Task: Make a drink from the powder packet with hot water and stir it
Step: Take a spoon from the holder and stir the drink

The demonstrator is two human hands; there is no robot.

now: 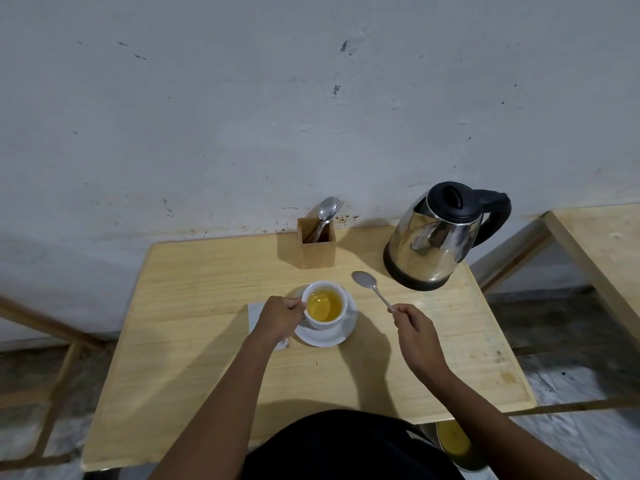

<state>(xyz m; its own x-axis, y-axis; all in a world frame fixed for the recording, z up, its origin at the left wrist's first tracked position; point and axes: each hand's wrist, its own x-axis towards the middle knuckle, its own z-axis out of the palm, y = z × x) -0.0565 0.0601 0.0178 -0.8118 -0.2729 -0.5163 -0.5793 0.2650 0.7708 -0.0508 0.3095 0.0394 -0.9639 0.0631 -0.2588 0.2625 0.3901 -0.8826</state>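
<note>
A white cup (pixel 337 318) holding yellow liquid (pixel 323 304) stands on a white saucer (pixel 341 336) in the middle of the wooden table (pixel 207 358). My left hand (pixel 278 318) grips the cup's handle at its left side. My right hand (pixel 412 325) holds a metal spoon (pixel 370 287) by the end of its handle; the bowl points up and away, out of the cup and to its right. A pale packet (pixel 254 315) lies flat under my left hand, mostly hidden.
A steel electric kettle (pixel 438 237) with a black lid and handle stands at the back right. A wooden holder (pixel 317 245) with cutlery sits at the back middle, near the wall. Another wooden table (pixel 606 251) stands to the right. A yellow-lidded container (pixel 453 441) lies below the table edge.
</note>
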